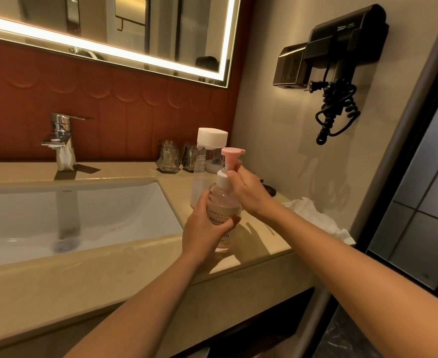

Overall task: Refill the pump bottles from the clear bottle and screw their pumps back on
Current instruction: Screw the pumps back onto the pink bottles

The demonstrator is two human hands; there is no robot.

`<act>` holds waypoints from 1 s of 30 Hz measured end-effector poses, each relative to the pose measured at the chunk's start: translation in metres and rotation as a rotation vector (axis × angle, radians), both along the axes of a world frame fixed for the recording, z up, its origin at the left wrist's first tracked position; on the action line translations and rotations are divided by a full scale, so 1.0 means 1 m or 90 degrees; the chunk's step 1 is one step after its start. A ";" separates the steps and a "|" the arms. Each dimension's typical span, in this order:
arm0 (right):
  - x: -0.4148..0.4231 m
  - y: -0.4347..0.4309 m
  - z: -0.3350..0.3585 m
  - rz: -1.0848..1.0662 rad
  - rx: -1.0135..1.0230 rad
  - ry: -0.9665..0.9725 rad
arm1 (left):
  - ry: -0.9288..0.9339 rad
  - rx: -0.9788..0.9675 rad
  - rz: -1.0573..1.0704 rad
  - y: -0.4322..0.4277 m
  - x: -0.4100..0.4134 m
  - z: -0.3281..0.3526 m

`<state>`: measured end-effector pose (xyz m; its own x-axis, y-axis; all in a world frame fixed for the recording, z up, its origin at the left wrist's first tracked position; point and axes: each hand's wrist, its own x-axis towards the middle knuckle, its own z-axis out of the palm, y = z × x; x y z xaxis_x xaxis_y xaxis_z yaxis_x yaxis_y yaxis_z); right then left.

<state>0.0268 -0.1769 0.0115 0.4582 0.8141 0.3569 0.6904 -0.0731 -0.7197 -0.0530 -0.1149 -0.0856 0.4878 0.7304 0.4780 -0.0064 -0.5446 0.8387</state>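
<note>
A pump bottle (223,206) with pale pink liquid and a "SMOOTH CLOUDS" label stands on the beige counter (125,264) right of the sink. My left hand (202,228) grips its body from the left. My right hand (248,192) curls round the white collar of its pink-topped pump (232,152), which sits upright on the neck. Just behind stands a tall clear bottle (208,153) with a white cap on.
A white sink (70,215) with a chrome tap (61,140) lies to the left. Two glass tumblers (168,158) stand at the back wall. A crumpled white cloth (321,218) lies on the counter's right end. A black hair dryer (341,63) hangs on the right wall.
</note>
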 end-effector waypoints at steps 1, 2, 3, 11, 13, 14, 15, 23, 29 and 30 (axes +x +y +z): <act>0.001 -0.001 -0.002 -0.014 0.011 -0.018 | 0.001 0.002 0.001 0.000 0.000 0.000; 0.001 -0.002 -0.005 -0.044 0.029 -0.068 | 0.004 0.003 0.001 0.000 0.000 0.000; 0.002 -0.004 -0.007 -0.086 0.046 -0.139 | 0.005 0.004 0.001 0.000 0.000 0.000; 0.001 0.006 0.006 -0.053 -0.065 -0.072 | -0.001 0.001 -0.007 -0.001 -0.002 0.001; 0.001 0.001 0.003 -0.026 -0.039 -0.056 | 0.000 0.005 -0.006 -0.001 -0.002 0.001; 0.001 -0.003 0.002 -0.026 -0.035 -0.075 | -0.002 0.007 -0.007 -0.001 -0.002 0.001; 0.002 -0.006 0.001 -0.032 -0.036 -0.111 | -0.003 0.008 -0.007 -0.002 -0.002 0.001; 0.001 -0.003 0.006 -0.075 -0.025 -0.242 | 0.006 0.005 -0.001 -0.001 -0.001 0.002; -0.003 -0.002 -0.009 -0.086 0.045 -0.159 | 0.007 0.014 0.010 0.000 -0.001 0.000; -0.002 -0.002 -0.010 -0.142 0.051 -0.233 | 0.010 0.013 0.009 0.000 -0.001 0.001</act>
